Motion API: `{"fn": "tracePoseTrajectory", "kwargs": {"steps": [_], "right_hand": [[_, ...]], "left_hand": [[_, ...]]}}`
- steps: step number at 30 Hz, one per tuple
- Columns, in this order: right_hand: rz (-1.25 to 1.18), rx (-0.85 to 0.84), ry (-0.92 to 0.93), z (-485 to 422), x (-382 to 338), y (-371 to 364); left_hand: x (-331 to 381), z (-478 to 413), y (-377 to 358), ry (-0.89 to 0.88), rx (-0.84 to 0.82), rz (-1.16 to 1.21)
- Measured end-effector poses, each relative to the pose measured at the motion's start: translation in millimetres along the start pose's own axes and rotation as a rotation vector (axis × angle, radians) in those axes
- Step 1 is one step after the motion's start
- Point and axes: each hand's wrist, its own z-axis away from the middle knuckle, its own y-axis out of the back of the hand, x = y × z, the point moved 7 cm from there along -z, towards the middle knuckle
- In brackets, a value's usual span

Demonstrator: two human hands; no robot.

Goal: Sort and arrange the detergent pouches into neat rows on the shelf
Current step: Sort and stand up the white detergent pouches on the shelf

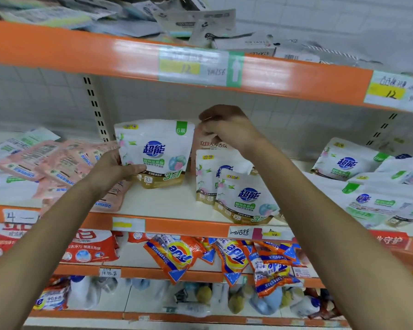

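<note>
The cream shelf (167,203) before you carries pink pouches (57,163) piled flat left of your left hand (112,167), and white pouches (243,198) standing below your right hand (227,129).

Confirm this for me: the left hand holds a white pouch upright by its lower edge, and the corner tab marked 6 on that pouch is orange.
One detail is wrong. The left hand does hold the white pouch upright by its lower edge, but the corner tab marked 6 is green, not orange. The head view shows this.
</note>
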Motion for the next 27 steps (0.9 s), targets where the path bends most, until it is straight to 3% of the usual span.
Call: {"fn": "tracePoseTrajectory", "kwargs": {"steps": [7,16,21,27], "right_hand": [[0.038,0.082,-0.01,-5.2,12.5,49.2],[0.383,0.035,-0.203,-30.5,69.0,142.8],[0.654,-0.209,-0.302,-54.2,124.1,159.5],[0.981,-0.606,-0.375,-69.5,187.7,125.9]], "left_hand": [[-38.7,-5.3,-18.5,0.07,0.069,0.049],[-57.9,-2.0,-22.3,0.108,0.136,-0.085],[-38.9,6.0,-31.0,0.07,0.141,-0.177],[-45.0,13.7,-25.7,0.143,0.221,-0.137]]}}
